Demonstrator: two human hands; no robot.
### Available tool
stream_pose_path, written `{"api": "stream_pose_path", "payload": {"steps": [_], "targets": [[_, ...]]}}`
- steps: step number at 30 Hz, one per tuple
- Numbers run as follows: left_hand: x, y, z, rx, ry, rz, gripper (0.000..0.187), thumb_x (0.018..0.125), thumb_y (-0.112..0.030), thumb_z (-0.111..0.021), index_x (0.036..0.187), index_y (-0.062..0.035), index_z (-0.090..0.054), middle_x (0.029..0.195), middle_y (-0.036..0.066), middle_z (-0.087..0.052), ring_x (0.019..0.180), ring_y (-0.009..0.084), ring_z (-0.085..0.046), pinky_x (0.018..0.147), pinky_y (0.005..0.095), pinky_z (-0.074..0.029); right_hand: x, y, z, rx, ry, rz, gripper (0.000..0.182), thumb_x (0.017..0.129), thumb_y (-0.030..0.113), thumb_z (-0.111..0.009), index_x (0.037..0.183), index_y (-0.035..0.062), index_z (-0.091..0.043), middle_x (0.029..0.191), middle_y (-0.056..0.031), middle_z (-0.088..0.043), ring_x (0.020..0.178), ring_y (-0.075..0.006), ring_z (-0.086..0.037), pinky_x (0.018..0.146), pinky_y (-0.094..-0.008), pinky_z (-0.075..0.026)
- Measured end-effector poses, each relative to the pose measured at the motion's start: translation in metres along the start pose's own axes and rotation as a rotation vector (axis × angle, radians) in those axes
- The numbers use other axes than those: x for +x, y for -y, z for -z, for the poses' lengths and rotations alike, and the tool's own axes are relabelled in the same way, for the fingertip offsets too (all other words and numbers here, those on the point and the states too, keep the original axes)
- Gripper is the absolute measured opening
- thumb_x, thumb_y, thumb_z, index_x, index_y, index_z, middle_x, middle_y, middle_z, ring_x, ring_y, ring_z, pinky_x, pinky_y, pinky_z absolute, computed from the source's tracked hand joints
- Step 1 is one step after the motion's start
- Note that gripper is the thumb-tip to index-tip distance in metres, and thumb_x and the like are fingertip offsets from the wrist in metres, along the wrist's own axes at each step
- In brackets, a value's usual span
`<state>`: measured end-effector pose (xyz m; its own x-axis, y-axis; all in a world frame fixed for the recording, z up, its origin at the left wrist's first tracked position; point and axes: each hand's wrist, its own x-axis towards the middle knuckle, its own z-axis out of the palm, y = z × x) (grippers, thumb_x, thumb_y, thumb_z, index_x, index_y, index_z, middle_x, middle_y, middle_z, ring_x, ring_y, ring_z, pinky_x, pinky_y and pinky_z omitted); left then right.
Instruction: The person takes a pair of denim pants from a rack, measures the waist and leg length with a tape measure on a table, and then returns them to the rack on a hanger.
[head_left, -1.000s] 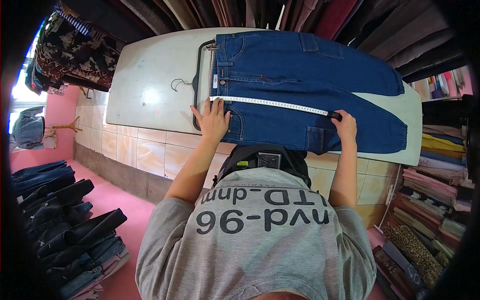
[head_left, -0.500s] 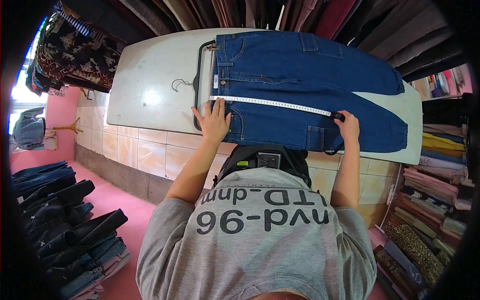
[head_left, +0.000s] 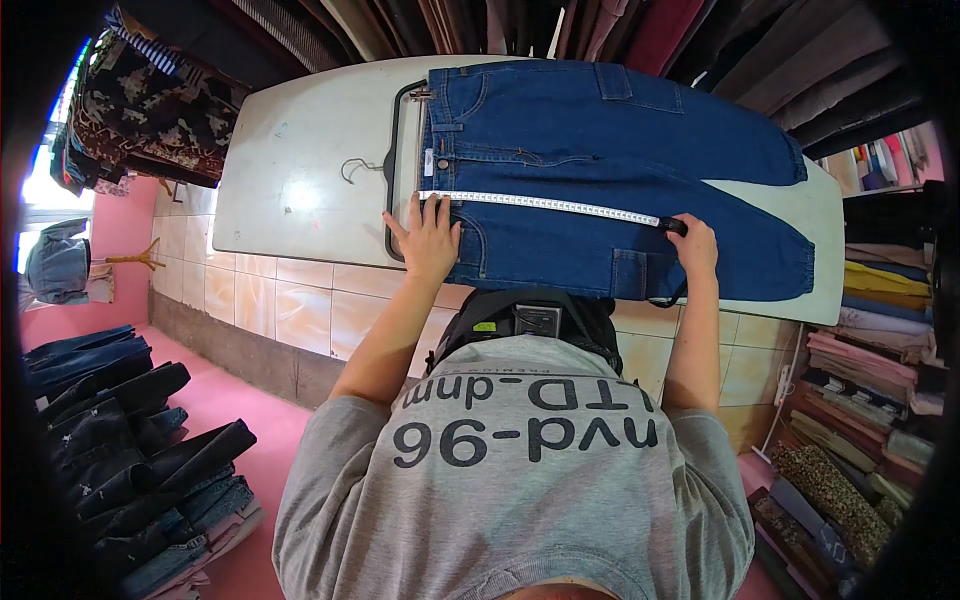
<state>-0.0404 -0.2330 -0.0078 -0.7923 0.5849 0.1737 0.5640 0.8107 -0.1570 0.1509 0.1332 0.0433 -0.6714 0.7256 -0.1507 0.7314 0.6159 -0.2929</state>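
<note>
A pair of blue denim cargo trousers (head_left: 560, 110) lies flat on a white table, waistband to the left, clipped to a black hanger (head_left: 394, 130) with a metal hook. Across the upper part of the nearer leg runs a white tape measure (head_left: 545, 205), pulled out in a slightly slanting line. My left hand (head_left: 432, 240) lies flat with fingers spread, pressing the tape's end at the waistband. The tape's black case is in my right hand (head_left: 697, 245), whose fingers are closed around it, near the thigh pocket. A dark strap hangs below that hand.
The white table (head_left: 285, 200) extends left of the hanger. Hanging garments (head_left: 480, 25) line its far side. Folded fabrics (head_left: 870, 370) are stacked at the right, and dark jeans (head_left: 150, 450) lie in piles at the lower left. A black bag (head_left: 530, 320) sits against my waist.
Both hands keep their places on the tape measure and the trousers. The right hand and the case have shifted very slightly; the rest looks the same.
</note>
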Motion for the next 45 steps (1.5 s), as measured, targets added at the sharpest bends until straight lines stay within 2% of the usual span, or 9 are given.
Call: {"api": "stream_pose_path", "payload": {"steps": [4,6,15,22,28,31,34,39,45], "targets": [[0.002,-0.002,0.001,0.024,-0.001,-0.005,0.048,0.088,-0.037,-0.051,0.129,-0.0128,-0.050,0.132,0.004,-0.045,0.128,0.0273,-0.034,0.099,0.0732,-0.010,0.001,-0.003,-0.002,0.020,-0.003,0.012,0.026,0.074,0.015,-0.073,0.099,0.0128,-0.067,0.092,-0.0139,-0.067,0.088,-0.0334,-0.064,0.075,-0.0415,-0.051],[0.003,-0.002,0.003,0.014,0.064,0.006,0.048,0.088,-0.037,-0.051,0.128,-0.0117,-0.050,0.133,0.003,-0.044,0.128,0.0266,-0.034,0.099,0.0732,-0.010,0.000,-0.004,-0.003,0.019,-0.002,0.010,0.026,0.074,0.015,-0.073,0.099,0.0127,-0.067,0.092,-0.0141,-0.067,0.088,-0.0335,-0.064,0.075,-0.0415,-0.051],[-0.002,-0.002,0.000,-0.006,-0.008,0.006,0.048,0.087,-0.036,-0.052,0.129,-0.0132,-0.050,0.131,0.000,-0.047,0.126,0.0266,-0.036,0.099,0.0732,-0.008,0.000,-0.014,0.001,0.039,0.005,0.028,0.026,0.073,0.015,-0.073,0.098,0.0133,-0.067,0.090,-0.0133,-0.067,0.087,-0.0330,-0.064,0.074,-0.0416,-0.051],[-0.003,-0.007,0.003,-0.024,0.010,0.042,0.053,0.087,-0.037,-0.053,0.133,-0.0130,-0.045,0.132,0.001,-0.048,0.125,0.0273,-0.036,0.100,0.0722,-0.008,0.003,-0.026,0.008,0.048,0.024,0.029,0.025,0.073,0.016,-0.073,0.098,0.0144,-0.067,0.089,-0.0127,-0.067,0.086,-0.0329,-0.064,0.074,-0.0417,-0.051],[-0.003,-0.015,0.006,-0.038,0.043,0.071,0.051,0.087,-0.040,-0.053,0.135,-0.0277,-0.043,0.133,0.002,-0.046,0.124,0.0302,-0.037,0.097,0.0739,-0.009,0.008,-0.052,0.017,0.049,0.025,0.044,0.025,0.073,0.014,-0.073,0.097,0.0126,-0.067,0.088,-0.0138,-0.067,0.086,-0.0337,-0.064,0.074,-0.0421,-0.051],[-0.004,-0.018,0.005,-0.030,0.028,0.082,0.051,0.086,-0.040,-0.054,0.135,-0.0285,-0.044,0.134,0.004,-0.047,0.124,0.0330,-0.037,0.099,0.0734,-0.008,0.012,-0.070,0.021,0.058,0.017,0.028,0.026,0.071,0.011,-0.073,0.096,0.0109,-0.068,0.086,-0.0136,-0.067,0.084,-0.0332,-0.064,0.072,-0.0408,-0.050],[-0.004,-0.021,0.004,-0.003,0.077,0.128,0.051,0.088,-0.039,-0.052,0.136,-0.0315,-0.041,0.136,0.001,-0.044,0.125,0.0304,-0.037,0.099,0.0735,-0.005,0.017,-0.084,0.026,0.069,0.013,0.028,0.026,0.071,0.012,-0.073,0.096,0.0112,-0.068,0.086,-0.0136,-0.067,0.083,-0.0335,-0.064,0.072,-0.0409,-0.051],[-0.004,-0.029,0.005,0.045,0.126,0.194,0.048,0.091,-0.042,-0.047,0.137,-0.0328,-0.039,0.142,-0.002,-0.038,0.128,0.0323,-0.035,0.098,0.0742,-0.007,0.024,-0.104,0.037,0.058,0.037,0.013,0.025,0.072,0.013,-0.073,0.096,0.0130,-0.068,0.087,-0.0133,-0.068,0.085,-0.0333,-0.064,0.073,-0.0414,-0.051],[0.000,-0.039,0.012,0.012,0.240,0.300,0.048,0.092,-0.043,-0.042,0.139,-0.0310,-0.037,0.146,0.000,-0.033,0.135,0.0364,-0.024,0.099,0.0745,-0.003,0.032,-0.126,0.043,0.090,0.048,0.026,0.024,0.072,0.013,-0.073,0.096,0.0134,-0.068,0.086,-0.0121,-0.068,0.084,-0.0326,-0.064,0.073,-0.0409,-0.051]]}}
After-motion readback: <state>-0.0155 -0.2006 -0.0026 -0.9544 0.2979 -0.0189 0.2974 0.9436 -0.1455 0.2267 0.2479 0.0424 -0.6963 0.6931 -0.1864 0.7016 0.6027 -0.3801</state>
